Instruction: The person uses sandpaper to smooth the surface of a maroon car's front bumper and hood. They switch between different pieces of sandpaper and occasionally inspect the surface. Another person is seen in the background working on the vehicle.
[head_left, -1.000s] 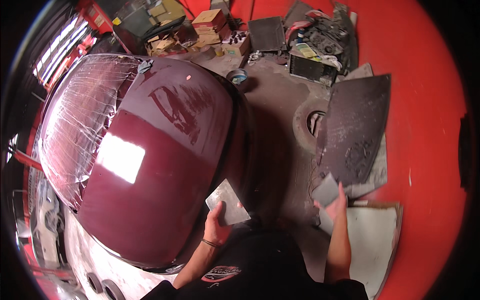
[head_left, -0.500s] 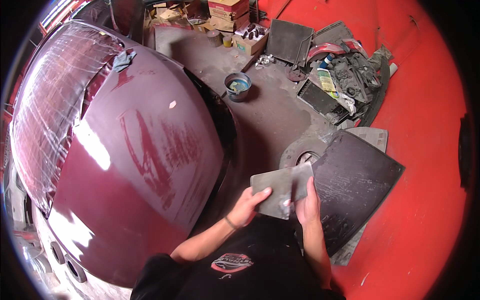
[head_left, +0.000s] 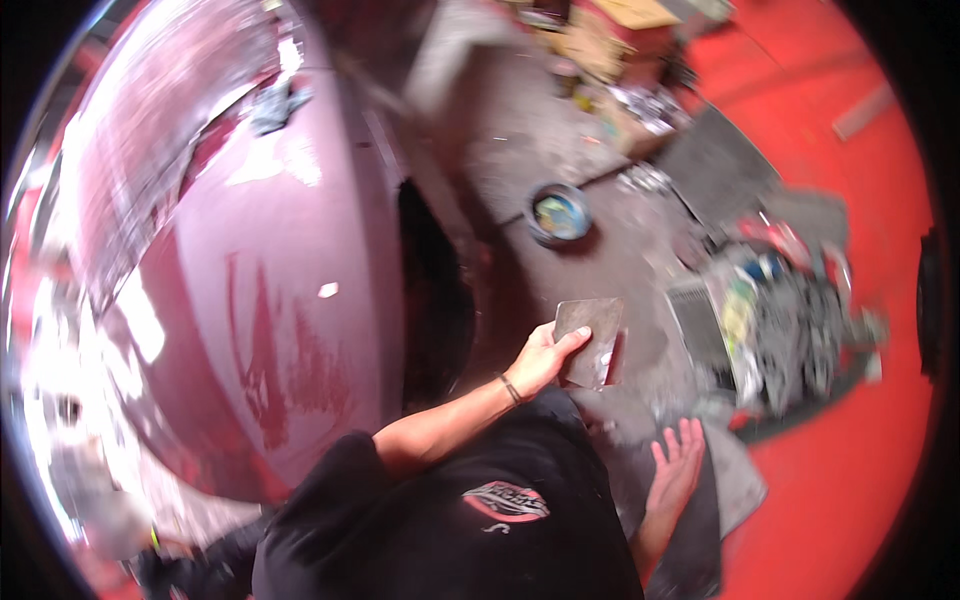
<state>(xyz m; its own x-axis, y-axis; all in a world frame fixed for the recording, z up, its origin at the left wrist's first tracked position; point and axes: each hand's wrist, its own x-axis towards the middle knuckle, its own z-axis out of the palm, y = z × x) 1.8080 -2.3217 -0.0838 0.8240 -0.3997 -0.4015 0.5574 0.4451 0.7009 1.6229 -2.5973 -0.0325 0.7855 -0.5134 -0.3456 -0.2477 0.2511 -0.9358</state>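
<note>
My left hand (head_left: 545, 358) is closed on a thin grey rectangular sheet (head_left: 588, 325), thumb flat on its face. A reddish-brown edge (head_left: 617, 358) shows behind the sheet; whether it is a second piece I cannot tell. Lower and to the right, my right hand (head_left: 678, 467) is held palm up with its fingers apart and nothing in it. Left of my hands stands a car body (head_left: 300, 230) in dull mauve, with darker maroon streaks and a small pale patch (head_left: 328, 290). A grey-blue cloth (head_left: 275, 107) lies on its upper part.
Beyond my hands a round bucket (head_left: 557, 214) with bluish contents stands on the grey floor. Dark car parts (head_left: 785, 330) are heaped at the right, below a leaning black panel (head_left: 718, 165). Cardboard boxes (head_left: 625, 40) are stacked at the back. A blurred person (head_left: 205, 565) in dark clothing appears lower left.
My right hand has come away from the sheet, down and to the right, and opened. My left hand keeps the sheet. The whole view has turned, and it is blurred.
</note>
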